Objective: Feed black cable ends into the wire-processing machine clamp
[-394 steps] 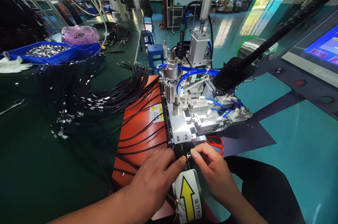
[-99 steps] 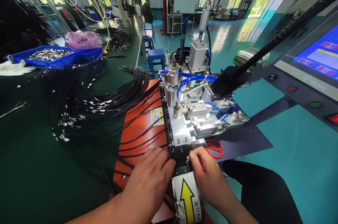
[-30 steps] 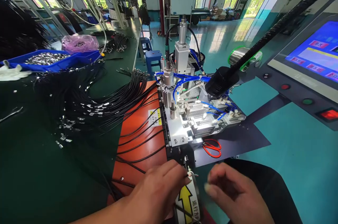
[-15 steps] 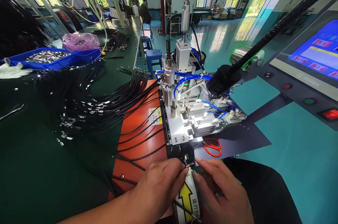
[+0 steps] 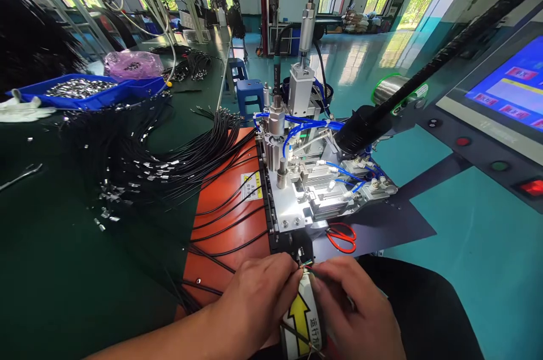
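My left hand (image 5: 263,292) is closed in a pinch on the end of a cable, from which thin coloured wires (image 5: 306,264) stick out. The fingertips of my right hand (image 5: 358,306) are on those wires from the other side, thumb and forefinger close together. Both hands are at the front end of a metal machine (image 5: 291,202) with blue air hoses, over a white strip (image 5: 314,306) bearing a yellow arrow. Another dark cable end (image 5: 292,330) lies across that strip. Several black cables (image 5: 229,230) run over the orange plate (image 5: 241,261) into the machine's side.
Red-handled scissors (image 5: 343,237) lie to the right of the machine. Bundled black cables with metal ends (image 5: 165,170) cover the dark green table at left, before a blue tray (image 5: 80,89) of small metal parts. A control panel with screen (image 5: 509,86) stands at right, beside a wire spool (image 5: 390,89).
My right hand has moved slightly left, its fingertips now meeting the coloured wires. My left hand keeps its pinch. The view has shifted a little.
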`<action>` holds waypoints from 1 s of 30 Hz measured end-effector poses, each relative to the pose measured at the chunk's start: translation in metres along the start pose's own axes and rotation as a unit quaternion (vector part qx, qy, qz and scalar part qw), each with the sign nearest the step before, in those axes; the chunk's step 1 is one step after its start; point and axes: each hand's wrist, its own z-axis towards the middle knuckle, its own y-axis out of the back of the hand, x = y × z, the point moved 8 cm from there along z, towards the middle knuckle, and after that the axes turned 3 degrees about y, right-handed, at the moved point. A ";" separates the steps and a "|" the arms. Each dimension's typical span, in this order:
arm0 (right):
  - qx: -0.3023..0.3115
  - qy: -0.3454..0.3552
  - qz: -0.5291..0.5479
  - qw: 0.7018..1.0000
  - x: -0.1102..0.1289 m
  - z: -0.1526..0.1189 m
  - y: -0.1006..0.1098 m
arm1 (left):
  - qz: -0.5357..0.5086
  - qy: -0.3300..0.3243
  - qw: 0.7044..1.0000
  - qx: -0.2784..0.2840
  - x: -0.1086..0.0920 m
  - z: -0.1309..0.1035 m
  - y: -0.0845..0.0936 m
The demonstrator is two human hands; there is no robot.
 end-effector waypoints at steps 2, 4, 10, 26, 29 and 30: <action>0.022 -0.069 0.052 0.996 -0.009 0.001 -0.007 | -0.002 0.004 1.000 -0.001 0.000 0.000 0.001; 0.034 -0.113 0.091 0.989 -0.015 0.001 -0.012 | -0.001 0.006 1.000 0.001 0.000 0.000 0.001; 0.016 -0.105 0.094 0.990 -0.014 0.002 -0.011 | -0.007 0.014 1.000 0.015 0.002 0.000 0.001; 0.067 -0.183 0.161 0.968 -0.024 0.006 -0.010 | -0.021 0.000 1.000 0.015 0.000 -0.001 0.001; 0.096 -0.243 0.204 0.944 -0.030 0.011 -0.013 | -0.016 -0.009 1.000 0.007 -0.001 -0.001 0.002; 0.104 -0.247 0.207 0.941 -0.030 0.013 -0.015 | -0.015 -0.010 1.000 0.006 -0.001 0.000 0.002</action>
